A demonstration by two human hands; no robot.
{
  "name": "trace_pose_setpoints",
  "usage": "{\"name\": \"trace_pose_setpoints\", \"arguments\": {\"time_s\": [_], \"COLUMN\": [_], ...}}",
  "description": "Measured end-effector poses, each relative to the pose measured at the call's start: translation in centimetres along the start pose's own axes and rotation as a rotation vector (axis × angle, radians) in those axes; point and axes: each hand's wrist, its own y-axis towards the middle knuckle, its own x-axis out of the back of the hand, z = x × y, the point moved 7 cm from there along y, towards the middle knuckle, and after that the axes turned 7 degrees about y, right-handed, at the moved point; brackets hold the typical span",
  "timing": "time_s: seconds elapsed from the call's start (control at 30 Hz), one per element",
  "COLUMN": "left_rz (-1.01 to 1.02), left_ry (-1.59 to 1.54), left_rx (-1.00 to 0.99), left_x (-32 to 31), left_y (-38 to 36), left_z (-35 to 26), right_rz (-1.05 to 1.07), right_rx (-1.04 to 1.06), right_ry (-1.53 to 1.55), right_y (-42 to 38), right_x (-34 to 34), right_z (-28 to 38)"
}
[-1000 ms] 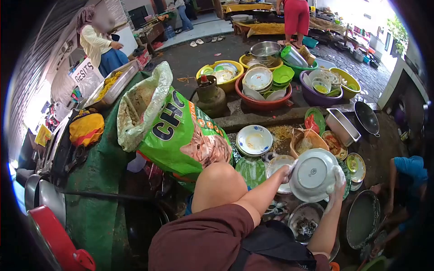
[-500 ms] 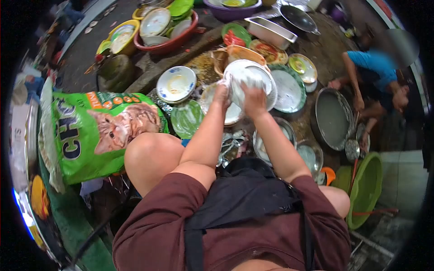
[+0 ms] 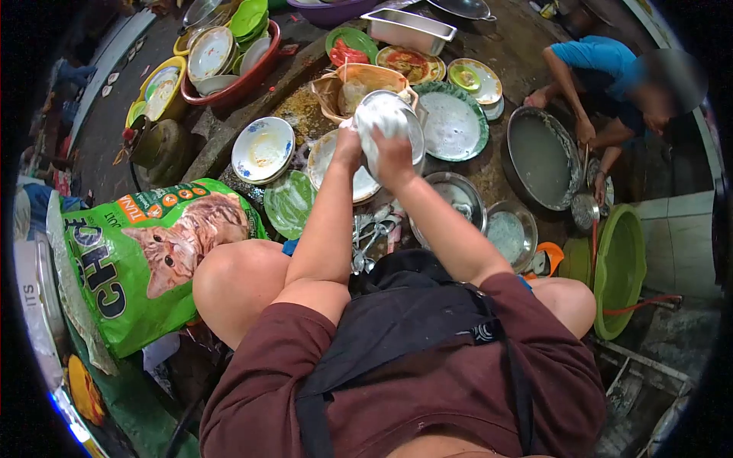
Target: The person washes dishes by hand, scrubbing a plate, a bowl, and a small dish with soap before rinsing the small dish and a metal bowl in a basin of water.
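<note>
A round soapy dish (image 3: 417,143), pale and metal-looking, is tilted between my hands above the other dishes. My left hand (image 3: 349,146) is closed on its left edge. Thick white suds (image 3: 379,113) cover the fingers of my right hand (image 3: 393,158), which is curled against the dish; what it holds there is hidden by the foam. Under my wrists lies a plate (image 3: 365,183), with a sudsy green plate (image 3: 290,204) and stacked blue-flowered plates (image 3: 263,149) to the left. Spoons (image 3: 370,238) lie closer to me. To the right sits a sudsy metal bowl (image 3: 458,197).
An orange plastic bag (image 3: 328,95) and a green-rimmed plate (image 3: 452,126) stand behind. A red basin (image 3: 269,70) holds dishes. At right, a person in blue (image 3: 603,57) reaches beside a big pot (image 3: 542,164). A cat-food sack (image 3: 114,252) is at left.
The dish is turned more on its side, with both my hands still on it. My view has shifted, so the surroundings appear farther left and higher.
</note>
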Motion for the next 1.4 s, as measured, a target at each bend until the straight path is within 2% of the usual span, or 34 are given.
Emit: {"name": "trace_pose_setpoints", "arguments": {"time_s": [0.03,0.07,0.13,0.2,0.27,0.33,0.37,0.4,0.43,0.47,0.5,0.53,0.6,0.67,0.73,0.77,0.8,0.83,0.87,0.9,0.93,0.97,1.0,1.03,1.07,1.13,1.2,1.27,1.33,1.37,1.4], "left_rz": [-0.04,0.077,0.121,0.065,-0.063,-0.115,-0.12,-0.121,-0.18,-0.238,-0.234,-0.282,-0.286,-0.368,-0.294,-0.165,-0.181,-0.226,0.017,0.052,0.084,0.259,0.248,0.186,0.148,0.223,0.235,0.236,0.243,0.313,0.38], "left_ry": [0.107,0.091,0.08,0.037,-0.099,-0.167,-0.154,-0.148,0.129,0.409,0.649,0.864,1.225,1.318,1.499,1.587,1.73,1.828,1.876,1.822,1.898,1.96,1.867,1.875,1.909,1.904,1.938,1.927,1.916,1.89,1.857], "left_rx": [0.108,0.114,0.083,0.033,-0.002,-0.137,-0.158,-0.16,-0.185,-0.204,-0.298,-0.287,-0.354,-0.35,-0.045,0.028,-0.074,-0.186,-0.131,-0.11,-0.21,-0.035,-0.057,-0.274,-0.411,-0.261,-0.195,-0.134,-0.069,0.072,0.214], "left_x": [-0.9,-1.1,-1.3,-0.6,0.3,0.6,1.1,1.5,2.0,2.6,2.1,1.8,1.3,0.3,1.2,0.2,0.2,-0.5,-2.1,-2.0,-2.6,-2.6,-2.3,-1.7,-1.5,-0.4,0.2,1.3,1.7,1.8,2.0], "left_y": [-2.0,-1.7,-2.3,-2.2,-2.2,-3.0,-3.0,-2.8,-2.8,-3.0,-3.5,-4.1,-4.3,-6.1,-5.8,-6.7,-6.0,-6.7,-7.9,-7.8,-8.3,-8.4,-8.7,-8.8,-9.3,-9.3,-8.9,-7.9,-7.3,-7.6,-7.5], "left_z": [-1.5,-1.0,-1.7,-2.2,-2.9,-4.7,-5.1,-5.6,-6.4,-7.0,-8.2,-8.5,-7.3,-5.4,-0.6,0.4,3.1,4.0,3.7,5.0,6.0,7.6,8.3,10.2,11.1,12.1,12.2,12.4,11.4,10.3,9.6], "right_rz": [-0.01,-0.017,0.046,-0.105,-0.01,-0.087,-0.123,-0.013,0.098,0.349,0.315,0.223,0.214,0.176,0.032,0.116,0.004,0.126,0.094,0.096,0.004,0.1,0.114,0.066,0.008,0.053,0.091,0.158,0.105,0.058,0.106], "right_rx": [-0.08,-0.16,-0.387,-0.475,-0.797,-0.808,-0.848,-0.799,-0.753,-0.628,-0.851,-1.086,-1.37,-1.12,-1.3,-1.269,-1.296,-1.441,-1.407,-1.375,-1.352,-1.31,-1.33,-1.35,-1.368,-0.977,-0.73,-0.62,-0.849,-0.965,-0.837], "right_ry": [0.051,0.105,0.049,0.224,0.172,0.153,0.496,0.602,0.71,0.572,0.838,1.081,1.654,0.847,1.413,1.267,1.234,1.357,1.423,1.431,1.522,1.69,1.622,1.503,1.382,0.776,0.44,0.115,0.386,0.509,0.363], "right_y": [1.9,3.6,5.3,4.6,0.6,-3.6,-6.2,-7.1,-8.1,-8.9,-10.0,-11.2,-13.4,-13.0,-14.8,-17.3,-16.4,-15.9,-15.4,-15.6,-16.9,-17.1,-17.0,-17.5,-18.2,-19.2,-22.0,-21.4,-26.1,-28.7,-28.2], "right_x": [-0.1,-0.3,0.8,1.3,1.7,-0.4,-3.8,-5.9,-7.9,-9.3,-8.6,-7.8,-8.6,-5.7,-4.8,-7.3,-4.0,-2.2,-1.7,-1.3,-2.4,-2.0,-0.4,-0.3,0.0,0.4,-1.0,1.0,-2.5,-4.3,-3.7], "right_z": [-1.7,-3.5,-6.9,-10.3,-12.9,-13.6,-14.5,-14.0,-13.5,-12.0,-11.0,-10.0,-12.4,-15.8,-16.4,-21.8,-18.9,-16.2,-15.1,-15.4,-17.8,-17.4,-16.0,-16.5,-17.6,-21.0,-23.5,-19.0,-22.4,-24.1,-22.5]}}
